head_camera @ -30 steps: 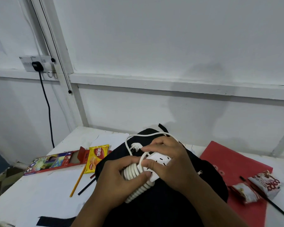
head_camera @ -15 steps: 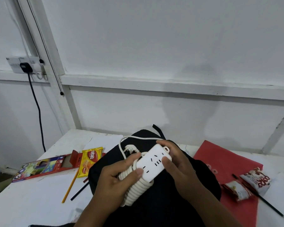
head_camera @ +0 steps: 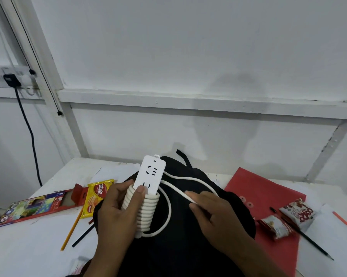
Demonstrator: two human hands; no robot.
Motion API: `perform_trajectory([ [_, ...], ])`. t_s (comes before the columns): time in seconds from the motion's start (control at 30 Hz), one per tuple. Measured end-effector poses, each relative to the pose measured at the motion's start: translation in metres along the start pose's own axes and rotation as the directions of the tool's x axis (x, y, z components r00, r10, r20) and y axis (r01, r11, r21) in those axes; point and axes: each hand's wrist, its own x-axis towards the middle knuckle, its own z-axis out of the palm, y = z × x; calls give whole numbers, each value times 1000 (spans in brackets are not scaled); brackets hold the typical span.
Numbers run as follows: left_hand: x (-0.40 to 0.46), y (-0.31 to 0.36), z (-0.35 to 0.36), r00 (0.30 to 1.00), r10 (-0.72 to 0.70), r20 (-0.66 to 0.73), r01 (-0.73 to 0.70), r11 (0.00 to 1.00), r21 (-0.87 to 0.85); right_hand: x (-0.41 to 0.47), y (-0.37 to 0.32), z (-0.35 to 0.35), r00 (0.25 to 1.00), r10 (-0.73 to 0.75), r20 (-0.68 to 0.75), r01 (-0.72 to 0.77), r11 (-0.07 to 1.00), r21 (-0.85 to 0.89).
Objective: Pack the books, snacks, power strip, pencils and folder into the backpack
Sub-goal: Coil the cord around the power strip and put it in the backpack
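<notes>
White-walled and cluttered, the table (head_camera: 38, 246) carries the black backpack (head_camera: 178, 246), above which my left hand (head_camera: 116, 212) clamps the coiled power strip (head_camera: 148, 180) so its wraps stay tight, while my right hand (head_camera: 214, 214) pinches the loose cord (head_camera: 168, 208), apparently for winding.

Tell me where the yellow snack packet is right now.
In the head view the yellow snack packet lies on the table's left side, between the pencil box and the black backpack, just left of the left hand.
</notes>
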Motion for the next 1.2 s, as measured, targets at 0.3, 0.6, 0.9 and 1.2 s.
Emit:
perform_trajectory([
  [0.3,-5,0,4,1000,7,-16,-5,992,123,3,-29,-4,988,-156,-5,155,986,-66],
  [0.6,-8,6,-8,995,29,100,-49,979,198,12,-45,-2,979,-172,107,175,984,-19],
  [0.9,-10,13,-19,922,43,385,-140,964,225,25,-48,6,991,-134,0,134,991,22],
  [1.2,-10,17,-14,864,79,498,-183,969,164,26,-47,12,989,136,-53,-121,967,225],
])
